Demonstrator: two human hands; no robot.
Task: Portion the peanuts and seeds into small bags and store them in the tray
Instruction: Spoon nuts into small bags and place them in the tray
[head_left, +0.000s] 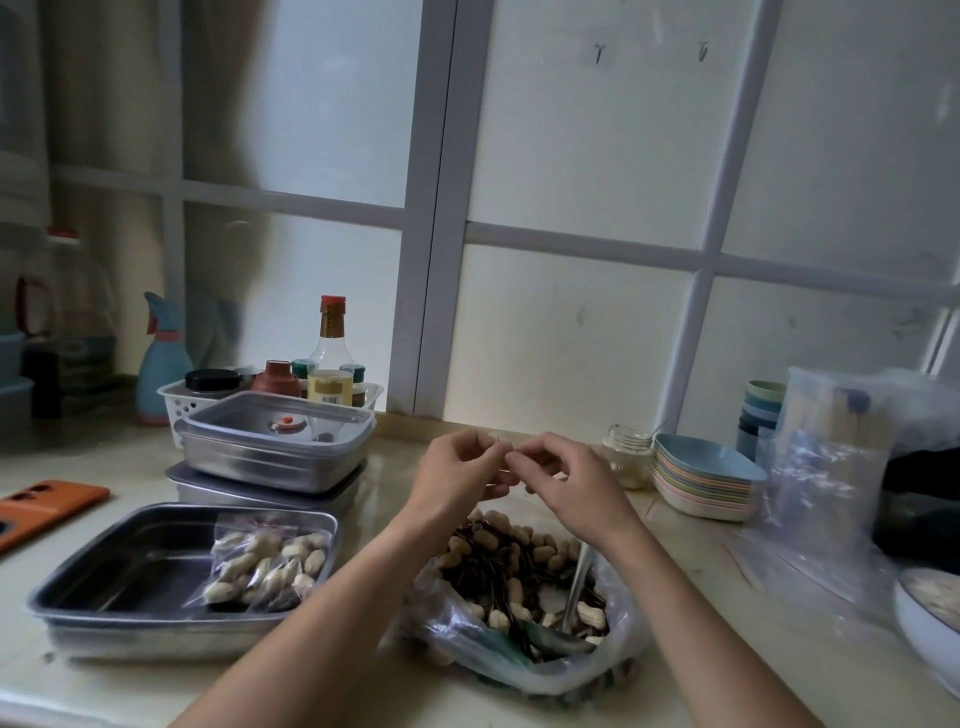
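Both hands, left (462, 467) and right (561, 478), hovered above the big bag (618, 644) of peanuts and seeds, fingers curled and pinching what seemed an empty small bag (503, 464), too clear to make out well. Two filled bags (265, 561) lay in the tray (78, 587) on the counter (130, 691). The thin film could slip from the fingertips into the mix, or a forearm could brush the slumped big bag and spill it

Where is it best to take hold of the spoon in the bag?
Grip the spoon by the upper end of its handle, coming from above right. The handle leans up clear of the peanuts; the bowl lies low in the bag.
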